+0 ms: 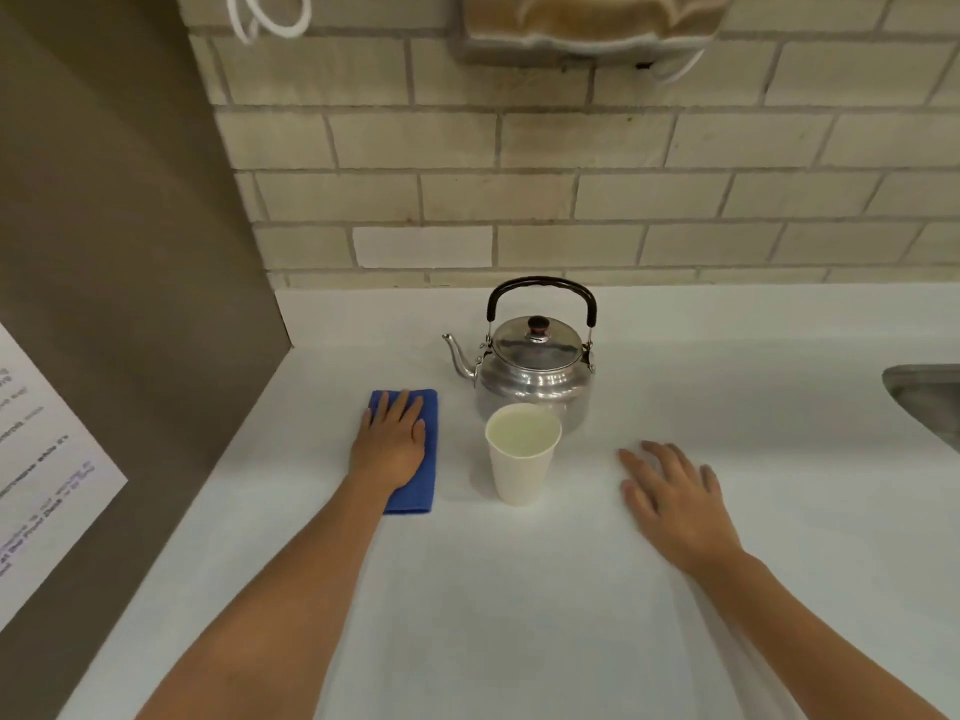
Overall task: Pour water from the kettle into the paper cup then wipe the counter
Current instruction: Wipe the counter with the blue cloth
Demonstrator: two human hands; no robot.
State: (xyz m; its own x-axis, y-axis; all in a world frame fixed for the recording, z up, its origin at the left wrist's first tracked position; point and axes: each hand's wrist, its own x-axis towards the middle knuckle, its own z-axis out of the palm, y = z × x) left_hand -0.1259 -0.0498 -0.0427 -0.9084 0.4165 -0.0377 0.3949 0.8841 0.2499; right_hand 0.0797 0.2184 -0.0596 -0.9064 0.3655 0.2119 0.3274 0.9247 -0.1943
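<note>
Kettle (535,366) upright, spout leftward; folded cloth (415,449) lies front-to-back.

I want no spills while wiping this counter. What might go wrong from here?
The paper cup looks nearly full and stands just right of the blue cloth under the left hand; a sideways swipe may tip it. The kettle sits right behind it, its spout toward the cloth, so a forward swipe might knock it.

A solid blue folded cloth (421,459), a silver steel kettle (535,368) with black handle (540,287), and a cream paper cup (521,472) on a white counter (519,615); beige brick-pattern wall tiles (571,200).
</note>
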